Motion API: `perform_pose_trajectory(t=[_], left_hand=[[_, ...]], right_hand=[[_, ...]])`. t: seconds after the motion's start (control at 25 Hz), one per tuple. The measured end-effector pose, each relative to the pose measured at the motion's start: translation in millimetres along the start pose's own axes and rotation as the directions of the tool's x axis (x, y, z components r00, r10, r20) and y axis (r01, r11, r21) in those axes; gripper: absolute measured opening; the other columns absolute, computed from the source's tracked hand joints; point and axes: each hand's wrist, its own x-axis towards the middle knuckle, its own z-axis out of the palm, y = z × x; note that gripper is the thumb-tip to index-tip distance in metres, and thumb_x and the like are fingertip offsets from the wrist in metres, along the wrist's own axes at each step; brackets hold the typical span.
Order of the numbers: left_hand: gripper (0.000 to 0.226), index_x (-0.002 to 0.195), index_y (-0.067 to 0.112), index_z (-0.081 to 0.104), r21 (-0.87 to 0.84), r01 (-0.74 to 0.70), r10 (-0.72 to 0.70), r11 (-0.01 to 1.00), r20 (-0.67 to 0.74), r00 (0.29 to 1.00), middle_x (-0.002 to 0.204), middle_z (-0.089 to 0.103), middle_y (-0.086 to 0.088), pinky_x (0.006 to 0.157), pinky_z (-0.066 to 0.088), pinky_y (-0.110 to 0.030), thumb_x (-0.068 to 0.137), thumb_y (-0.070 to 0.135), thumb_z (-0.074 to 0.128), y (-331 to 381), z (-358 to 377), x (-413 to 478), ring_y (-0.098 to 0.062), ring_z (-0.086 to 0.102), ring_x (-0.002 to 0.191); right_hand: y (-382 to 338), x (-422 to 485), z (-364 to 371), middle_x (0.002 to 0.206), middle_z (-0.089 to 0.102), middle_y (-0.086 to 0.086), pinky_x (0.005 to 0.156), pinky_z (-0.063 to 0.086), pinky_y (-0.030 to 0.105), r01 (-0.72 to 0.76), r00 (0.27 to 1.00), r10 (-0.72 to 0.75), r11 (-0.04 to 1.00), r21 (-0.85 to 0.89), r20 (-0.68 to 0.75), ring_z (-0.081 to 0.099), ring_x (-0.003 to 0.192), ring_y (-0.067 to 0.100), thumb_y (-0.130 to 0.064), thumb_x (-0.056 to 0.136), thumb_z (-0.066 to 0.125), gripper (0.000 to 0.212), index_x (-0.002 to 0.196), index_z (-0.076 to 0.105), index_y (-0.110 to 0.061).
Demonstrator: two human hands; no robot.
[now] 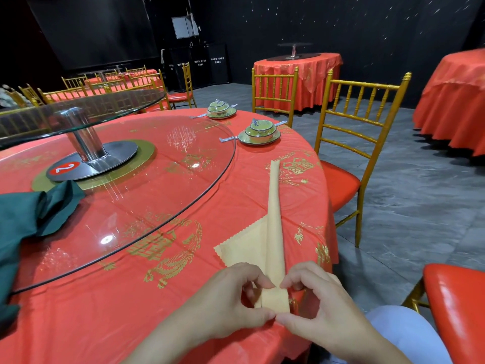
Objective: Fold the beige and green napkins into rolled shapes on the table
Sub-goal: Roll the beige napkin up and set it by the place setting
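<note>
Table: I see a round table (78,324) in a red cloth with gold print filling the left and centre of the frame.
Glass turntable: a wide clear disc (157,195) lies on the cloth, with a second glass tier (78,109) raised on a metal post at upper left.
Green napkin: it lies bunched and loose (23,219) at the left edge of the frame, partly on the glass disc.
Chair: a gold chair with a red seat (359,122) stands at the table's right side.
Beige napkin: I read it as a long narrow roll (275,219) running from the bottom centre up towards the middle right, with an unrolled scalloped corner spread flat to its left.
Left hand: fingers (225,300) curled, thumb and forefinger pinching the near end of the beige napkin.
Right hand: it (322,311) mirrors this, pinching the same end from the right side.
Bowl sets: two lidded bowls on plates (259,132) (220,110) sit at the table's far edge.
Number tag: a red "2" (64,168) is on the post's base.
</note>
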Motion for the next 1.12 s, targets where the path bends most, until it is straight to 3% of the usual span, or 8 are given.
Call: perform_pose_trajectory(t=[0.2, 0.32, 0.44, 0.64, 0.76, 0.88, 1.0, 1.12], left_hand=[[0.034, 0.091, 0.023, 0.071, -0.035, 0.057, -0.053, 0.998, 0.096, 0.994, 0.063, 0.05, 0.013, 0.058, 0.036, -0.024, 0.064, 0.044, 0.075, 6.4, -6.6, 6.6, -0.004, 0.044, 0.058], [0.025, 0.1, 0.023, 0.07, -0.003, 0.049, -0.048, 0.999, 0.127, 0.991, 0.067, 0.053, 0.013, 0.06, 0.037, -0.022, 0.078, 0.035, 0.072, 8.3, -7.2, 11.7, -0.003, 0.044, 0.06], [0.028, 0.107, 0.03, 0.059, -0.018, 0.052, -0.051, 0.998, 0.074, 0.996, 0.075, 0.055, 0.013, 0.063, 0.041, -0.02, 0.081, 0.031, 0.07, 6.7, -5.6, 11.0, -0.002, 0.046, 0.061], [0.033, 0.093, 0.032, 0.059, -0.042, 0.019, -0.017, 0.999, 0.043, 0.999, 0.086, 0.064, 0.003, 0.062, 0.044, -0.027, 0.067, 0.041, 0.076, 1.1, -3.0, 6.0, -0.006, 0.051, 0.065], [0.026, 0.087, 0.026, 0.063, -0.016, 0.036, -0.035, 0.999, 0.03, 0.999, 0.073, 0.06, 0.006, 0.059, 0.042, -0.026, 0.068, 0.034, 0.078, 2.7, -5.3, 8.3, -0.006, 0.051, 0.062], [0.02, 0.083, 0.021, 0.064, -0.032, 0.076, -0.073, 0.997, 0.092, 0.993, 0.069, 0.058, 0.011, 0.055, 0.039, -0.023, 0.071, 0.027, 0.079, 9.2, -10.5, 15.5, -0.004, 0.049, 0.055], [0.019, 0.084, 0.019, 0.062, -0.068, 0.151, -0.134, 0.986, 0.202, 0.97, 0.063, 0.062, 0.008, 0.05, 0.037, -0.021, 0.074, 0.024, 0.078, 15.1, -16.5, 24.4, -0.01, 0.052, 0.052], [0.015, 0.086, 0.014, 0.064, -0.069, 0.202, -0.176, 0.977, 0.278, 0.944, 0.058, 0.061, 0.005, 0.043, 0.031, -0.018, 0.078, 0.019, 0.076, 17.4, -22.2, 33.6, -0.007, 0.053, 0.051]], right_hand=[[3.7, 1.8, -4.0, 0.105, 0.055, -0.017, 0.088, 0.043, 0.027, -0.004, 0.999, 0.006, 0.999, 0.042, -0.038, 0.054, 0.096, 0.009, -0.079, 0.051, 0.065, 0.047, 0.087, 0.061, -0.048], [5.3, 5.4, -2.3, 0.098, 0.057, -0.013, 0.085, 0.046, 0.035, -0.02, 0.996, 0.024, 0.998, 0.052, -0.081, 0.056, 0.089, 0.013, -0.072, 0.057, 0.065, 0.038, 0.081, 0.064, -0.042], [4.4, 9.4, -3.2, 0.097, 0.056, -0.014, 0.082, 0.045, 0.029, -0.068, 0.995, 0.072, 0.996, 0.061, -0.074, 0.056, 0.087, 0.009, -0.078, 0.052, 0.061, 0.047, 0.08, 0.065, -0.041], [3.2, 19.0, -10.1, 0.094, 0.055, -0.019, 0.07, 0.041, 0.018, -0.128, 0.992, 0.13, 0.988, 0.083, -0.007, 0.055, 0.08, 0.005, -0.07, 0.052, 0.061, 0.044, 0.077, 0.069, -0.035], [2.2, 17.8, -9.5, 0.095, 0.055, -0.021, 0.076, 0.046, 0.022, -0.129, 0.991, 0.131, 0.986, 0.105, -0.013, 0.054, 0.082, 0.004, -0.065, 0.055, 0.066, 0.041, 0.089, 0.064, -0.043], [-1.5, 11.5, -5.2, 0.097, 0.054, -0.016, 0.083, 0.048, 0.034, -0.04, 0.997, 0.05, 0.986, 0.162, -0.057, 0.054, 0.086, 0.009, -0.05, 0.065, 0.073, 0.033, 0.095, 0.059, -0.049], [-1.7, 5.5, -1.3, 0.105, 0.051, -0.017, 0.087, 0.044, 0.036, 0.036, 0.993, -0.022, 0.993, 0.116, -0.118, 0.055, 0.093, 0.009, -0.055, 0.062, 0.067, 0.037, 0.098, 0.057, -0.052], [1.0, 4.5, -2.6, 0.108, 0.049, -0.017, 0.088, 0.046, 0.039, 0.024, 0.992, -0.007, 0.992, 0.127, -0.128, 0.055, 0.095, 0.012, -0.056, 0.063, 0.065, 0.035, 0.098, 0.059, -0.054]])
